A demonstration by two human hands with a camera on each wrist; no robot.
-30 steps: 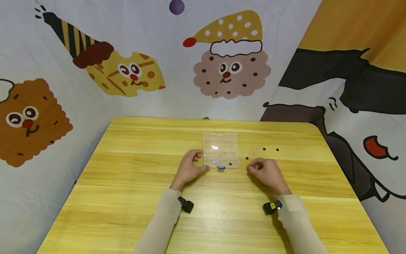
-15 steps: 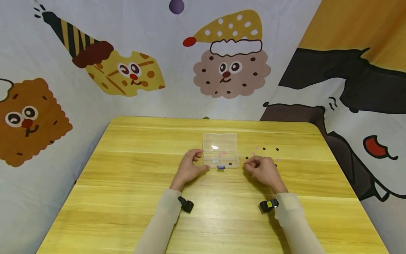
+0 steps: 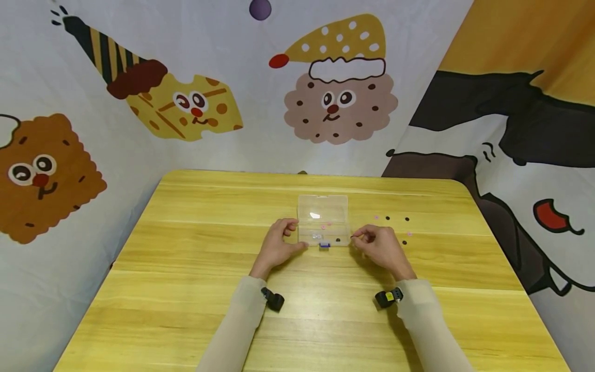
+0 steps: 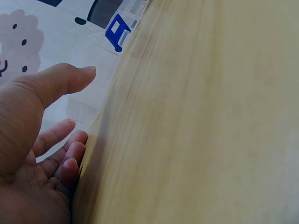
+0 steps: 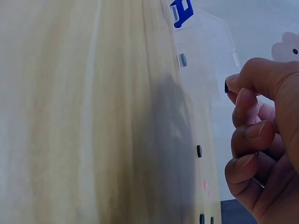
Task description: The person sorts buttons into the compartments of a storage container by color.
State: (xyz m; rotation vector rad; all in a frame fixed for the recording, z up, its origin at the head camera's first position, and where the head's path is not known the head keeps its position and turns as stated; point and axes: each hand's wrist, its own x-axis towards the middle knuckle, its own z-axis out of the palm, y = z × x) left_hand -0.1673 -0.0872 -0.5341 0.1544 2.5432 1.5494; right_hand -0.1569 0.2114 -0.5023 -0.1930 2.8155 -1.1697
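A clear plastic box (image 3: 323,206) with a blue latch (image 3: 324,245) stands with its lid raised, several small pink, clear and black pieces inside. The left hand (image 3: 278,245) rests at the box's left end, thumb by the front corner and fingers loosely bent at the side. Just off the right end, the right hand (image 3: 381,247) pinches a small black disc (image 5: 227,86) between thumb and index finger. Inside the box lies another black disc (image 3: 338,239). The right wrist view shows a loose black disc (image 5: 199,150) on the table, hidden behind the hand in the head view.
More loose black discs (image 3: 407,219) and pink pieces (image 3: 376,217) lie on the wooden table (image 3: 307,325) right of the box. A printed cloth (image 3: 260,144) with cartoon figures hangs behind the table.
The right hand has moved left to the box's right end with the pinched disc, uncovering a black disc on the table to its right. The left hand and the box have stayed put.
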